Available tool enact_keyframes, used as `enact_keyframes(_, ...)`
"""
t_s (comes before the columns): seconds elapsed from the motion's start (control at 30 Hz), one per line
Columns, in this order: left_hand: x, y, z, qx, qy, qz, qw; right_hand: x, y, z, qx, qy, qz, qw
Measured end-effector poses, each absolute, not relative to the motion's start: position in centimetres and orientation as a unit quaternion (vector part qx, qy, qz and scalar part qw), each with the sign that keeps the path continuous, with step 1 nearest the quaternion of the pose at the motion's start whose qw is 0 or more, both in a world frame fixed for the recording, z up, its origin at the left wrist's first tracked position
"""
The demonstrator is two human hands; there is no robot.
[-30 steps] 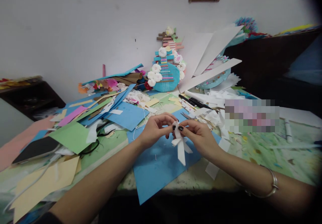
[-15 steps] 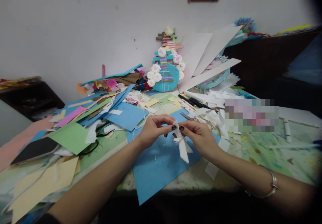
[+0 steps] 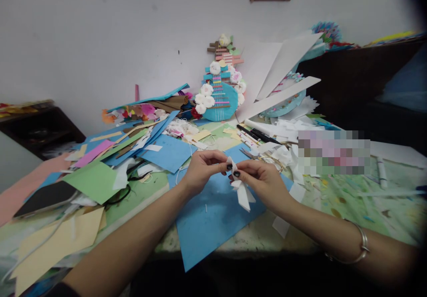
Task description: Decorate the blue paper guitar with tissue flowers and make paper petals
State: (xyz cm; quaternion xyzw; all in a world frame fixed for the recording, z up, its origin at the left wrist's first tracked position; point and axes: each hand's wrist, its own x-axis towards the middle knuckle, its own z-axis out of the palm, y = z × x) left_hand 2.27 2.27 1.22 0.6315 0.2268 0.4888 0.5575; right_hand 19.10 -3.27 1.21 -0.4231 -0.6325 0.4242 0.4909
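Observation:
A folded strip of white paper (image 3: 243, 195) hangs between my two hands, its loose ends pointing down. My left hand (image 3: 204, 172) pinches its upper part between thumb and fingers. From the other side, my right hand (image 3: 265, 182) pinches the same paper just below, thumb against fingers, the fingertips of both hands nearly touching. Under them lies a blue sheet (image 3: 210, 230) that reaches over the table's front edge.
Scissors (image 3: 250, 154) and several markers (image 3: 258, 135) lie beyond my right hand, beside white paper scraps. Coloured sheets and a dark phone (image 3: 46, 199) lie at the left. A blue lute-shaped craft (image 3: 222, 103) with white flowers leans on the wall.
Both fingertips and the top of the white paper have shifted slightly left. The paper's hanging ends have moved up a little. Both hands keep their pinch.

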Motion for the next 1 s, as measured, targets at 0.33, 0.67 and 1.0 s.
enact_keyframes(0.33,2.46,2.10,1.40,0.590,0.219,0.494,0.600,18.75,-3.28,1.23,-0.454,-0.629,0.406,0.484)
enact_keyframes(0.67,2.48,1.66,1.59,0.605,0.254,0.485,0.578,18.94,-3.17,1.32,-0.474,-0.654,0.373,0.456)
enact_keyframes(1.0,2.83,2.02,1.53,0.545,0.256,0.521,0.605,18.90,-3.17,1.60,-0.486,-0.638,0.402,0.442)
